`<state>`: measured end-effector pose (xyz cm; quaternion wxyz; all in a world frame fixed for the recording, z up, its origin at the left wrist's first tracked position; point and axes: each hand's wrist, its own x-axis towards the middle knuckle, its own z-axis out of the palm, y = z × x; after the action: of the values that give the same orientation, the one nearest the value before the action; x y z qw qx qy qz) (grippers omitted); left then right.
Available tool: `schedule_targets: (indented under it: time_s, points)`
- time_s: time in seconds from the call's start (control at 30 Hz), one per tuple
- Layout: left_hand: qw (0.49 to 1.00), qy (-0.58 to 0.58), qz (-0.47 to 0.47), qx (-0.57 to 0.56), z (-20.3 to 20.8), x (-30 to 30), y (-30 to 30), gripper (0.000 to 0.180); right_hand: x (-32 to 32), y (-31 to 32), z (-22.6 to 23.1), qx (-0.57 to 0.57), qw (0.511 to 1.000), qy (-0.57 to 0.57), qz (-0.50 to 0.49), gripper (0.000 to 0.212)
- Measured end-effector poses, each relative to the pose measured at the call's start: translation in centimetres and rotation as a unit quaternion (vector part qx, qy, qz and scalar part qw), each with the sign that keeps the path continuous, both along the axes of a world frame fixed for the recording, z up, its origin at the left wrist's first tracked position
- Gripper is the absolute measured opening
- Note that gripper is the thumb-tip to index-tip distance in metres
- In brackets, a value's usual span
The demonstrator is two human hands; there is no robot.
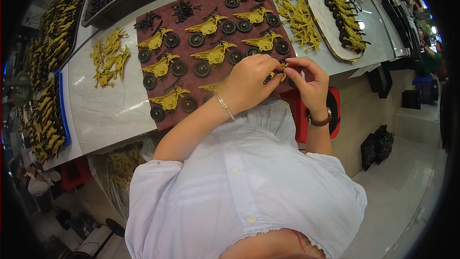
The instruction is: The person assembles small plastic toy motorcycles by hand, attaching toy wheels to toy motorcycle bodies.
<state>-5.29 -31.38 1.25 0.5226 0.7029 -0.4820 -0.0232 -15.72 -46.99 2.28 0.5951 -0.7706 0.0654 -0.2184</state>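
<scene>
My left hand [254,77] and my right hand [310,82] meet at the near right edge of a maroon cloth [184,43]. Both are closed, fingertips pinched around a small yellow toy motorcycle body [283,66] that my fingers mostly hide. Rows of similar yellow motorcycle bodies [209,55] lie on the cloth, with black spoked wheels [202,69] beside them. Another yellow body [212,87] is partly covered by my left wrist. Small black parts [184,10] are heaped toward the cloth's far left.
Loose yellow bodies lie in piles left [109,60] and right [299,17] of the cloth. A white tray [330,43] at right carries a row of assembled pieces. A grey bin [91,19] of black parts stands far left; a red stool [301,120] is below the table edge.
</scene>
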Motion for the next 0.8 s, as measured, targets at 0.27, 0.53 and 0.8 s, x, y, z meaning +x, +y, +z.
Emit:
schedule_targets:
  time_s: [0.27, 0.53, 0.8]
  points:
    - [0.979, -0.176, 0.012, 0.107, -2.8, -2.0, -0.8, 0.023, -0.6, -3.7, -1.3, -0.369, 0.914, 0.023, 0.166, 0.009]
    - [0.960, -0.223, 0.015, 0.168, -4.5, -3.5, 0.2, 0.035, 0.6, -5.5, -3.0, -0.440, 0.859, -0.052, 0.257, 0.006]
    - [0.959, -0.225, 0.012, 0.171, -5.0, -4.0, 0.3, 0.031, 0.3, -6.2, -4.5, -0.457, 0.843, -0.098, 0.267, 0.012]
